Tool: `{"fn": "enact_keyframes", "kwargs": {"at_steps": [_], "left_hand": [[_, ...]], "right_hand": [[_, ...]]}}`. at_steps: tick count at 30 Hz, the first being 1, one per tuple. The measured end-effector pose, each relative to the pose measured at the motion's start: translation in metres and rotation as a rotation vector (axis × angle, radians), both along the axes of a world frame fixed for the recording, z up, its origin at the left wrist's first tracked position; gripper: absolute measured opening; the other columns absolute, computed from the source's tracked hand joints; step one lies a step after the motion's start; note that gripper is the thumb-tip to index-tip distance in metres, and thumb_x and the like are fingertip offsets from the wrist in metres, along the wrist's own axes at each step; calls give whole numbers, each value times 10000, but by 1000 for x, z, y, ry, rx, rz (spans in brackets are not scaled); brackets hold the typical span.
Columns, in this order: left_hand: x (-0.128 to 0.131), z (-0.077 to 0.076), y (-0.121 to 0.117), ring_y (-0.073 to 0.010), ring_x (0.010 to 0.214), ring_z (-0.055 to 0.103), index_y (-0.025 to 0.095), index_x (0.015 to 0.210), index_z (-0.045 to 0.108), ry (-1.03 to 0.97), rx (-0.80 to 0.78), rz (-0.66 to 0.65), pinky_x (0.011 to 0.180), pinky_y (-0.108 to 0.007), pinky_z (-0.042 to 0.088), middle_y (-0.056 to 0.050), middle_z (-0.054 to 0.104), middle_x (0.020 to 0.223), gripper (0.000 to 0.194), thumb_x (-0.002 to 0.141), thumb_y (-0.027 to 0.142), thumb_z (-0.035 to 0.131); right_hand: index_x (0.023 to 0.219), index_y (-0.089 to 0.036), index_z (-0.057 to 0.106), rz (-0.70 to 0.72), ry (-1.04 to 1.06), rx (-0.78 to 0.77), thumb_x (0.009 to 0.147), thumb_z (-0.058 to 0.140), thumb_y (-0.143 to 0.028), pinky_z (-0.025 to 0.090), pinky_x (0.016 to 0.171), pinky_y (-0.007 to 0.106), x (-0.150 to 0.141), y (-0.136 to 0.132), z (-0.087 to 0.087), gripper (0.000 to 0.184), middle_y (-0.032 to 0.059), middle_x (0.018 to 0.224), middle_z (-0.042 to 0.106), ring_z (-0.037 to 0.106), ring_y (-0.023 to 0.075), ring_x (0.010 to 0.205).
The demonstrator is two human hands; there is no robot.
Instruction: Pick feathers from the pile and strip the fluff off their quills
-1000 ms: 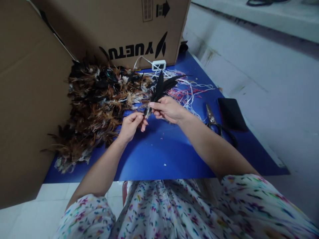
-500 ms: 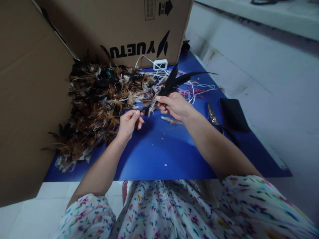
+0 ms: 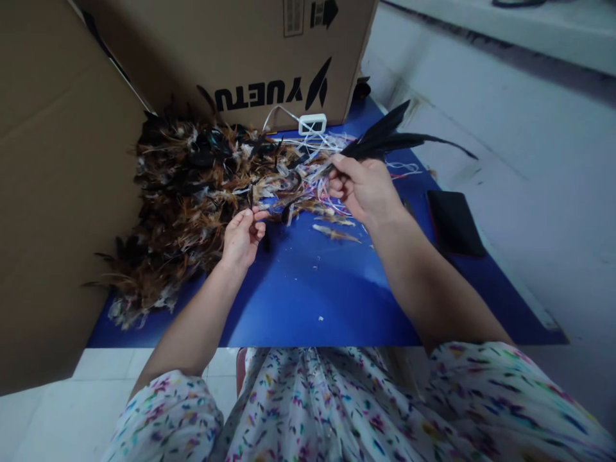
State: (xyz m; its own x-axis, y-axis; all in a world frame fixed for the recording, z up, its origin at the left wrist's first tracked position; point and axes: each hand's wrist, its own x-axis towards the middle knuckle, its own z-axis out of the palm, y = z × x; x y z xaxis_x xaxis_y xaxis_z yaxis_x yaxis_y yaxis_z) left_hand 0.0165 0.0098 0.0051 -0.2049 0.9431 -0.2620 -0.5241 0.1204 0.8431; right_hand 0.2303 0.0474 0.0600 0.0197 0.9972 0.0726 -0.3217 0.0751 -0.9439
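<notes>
My right hand (image 3: 363,186) is closed in a pinch on the pale quill ends of long black feathers (image 3: 385,141), raised over the table's right side. Their dark tips fan out to the right. At the near edge of a big pile of brown, black and white feathers (image 3: 192,186), my left hand (image 3: 243,237) has its thumb and index finger pressed together. A dark sliver shows by those fingertips, but what they grip is unclear. Between the hands lie a few loose pale-brown feathers (image 3: 337,234).
White and pink ribbons (image 3: 315,144) lie tangled behind my right hand, near a small white device (image 3: 312,124). A black phone-like slab (image 3: 455,221) rests at the right of the blue table (image 3: 308,295). Large cardboard boxes (image 3: 192,38) stand behind and left; a wall (image 3: 543,179) runs along the right.
My right hand has moved right and slightly up with the black feathers, away from the pile. My left hand has shifted slightly left, so the hands are farther apart.
</notes>
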Motion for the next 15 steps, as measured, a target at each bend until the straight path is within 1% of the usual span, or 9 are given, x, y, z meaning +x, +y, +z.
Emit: {"fn": "enact_keyframes", "kwargs": {"at_steps": [3, 5, 7, 10, 12, 15], "left_hand": [[1, -2, -1, -62, 463, 538, 149, 840, 614, 61, 27, -46, 423, -172, 374, -22, 718, 716, 102, 890, 225, 659], [2, -3, -3, -63, 475, 551, 162, 831, 613, 96, 57, -104, 422, -167, 374, -8, 711, 719, 152, 838, 268, 723], [4, -4, -6, -67, 501, 572, 170, 816, 616, 115, 93, -166, 425, -165, 383, 0, 705, 736, 206, 785, 305, 768], [5, -6, -7, -61, 512, 570, 172, 808, 645, 169, 137, -198, 429, -166, 395, 11, 686, 749, 249, 726, 346, 802], [3, -7, -6, -48, 481, 529, 168, 808, 668, 227, 153, -166, 422, -165, 388, 24, 652, 703, 253, 709, 355, 807], [-1, -12, 0, -40, 447, 479, 158, 780, 677, 290, 176, -80, 412, -162, 366, 39, 592, 620, 241, 713, 356, 797]], "right_hand": [[666, -161, 558, 114, -33, -27, 857, 720, -251, 351, 396, 169, -10, -8, 0, 266, -30, 581, 539, 430, 33, 451], [679, -151, 584, 208, -65, -61, 823, 761, -246, 363, 397, 169, -19, -14, -5, 248, -24, 580, 564, 451, 37, 453], [675, -147, 598, 275, -107, -89, 791, 799, -256, 382, 401, 173, -28, -17, -12, 257, -27, 552, 556, 466, 46, 453], [661, -144, 608, 298, -162, -101, 799, 795, -247, 383, 395, 173, -35, -17, -22, 253, -24, 526, 553, 465, 50, 444], [652, -143, 605, 281, -170, -95, 833, 755, -212, 382, 395, 172, -35, -15, -25, 245, -20, 521, 555, 467, 50, 439], [631, -146, 587, 238, -162, -107, 878, 686, -152, 376, 391, 171, -31, -12, -25, 266, -21, 506, 543, 457, 47, 423]]}}
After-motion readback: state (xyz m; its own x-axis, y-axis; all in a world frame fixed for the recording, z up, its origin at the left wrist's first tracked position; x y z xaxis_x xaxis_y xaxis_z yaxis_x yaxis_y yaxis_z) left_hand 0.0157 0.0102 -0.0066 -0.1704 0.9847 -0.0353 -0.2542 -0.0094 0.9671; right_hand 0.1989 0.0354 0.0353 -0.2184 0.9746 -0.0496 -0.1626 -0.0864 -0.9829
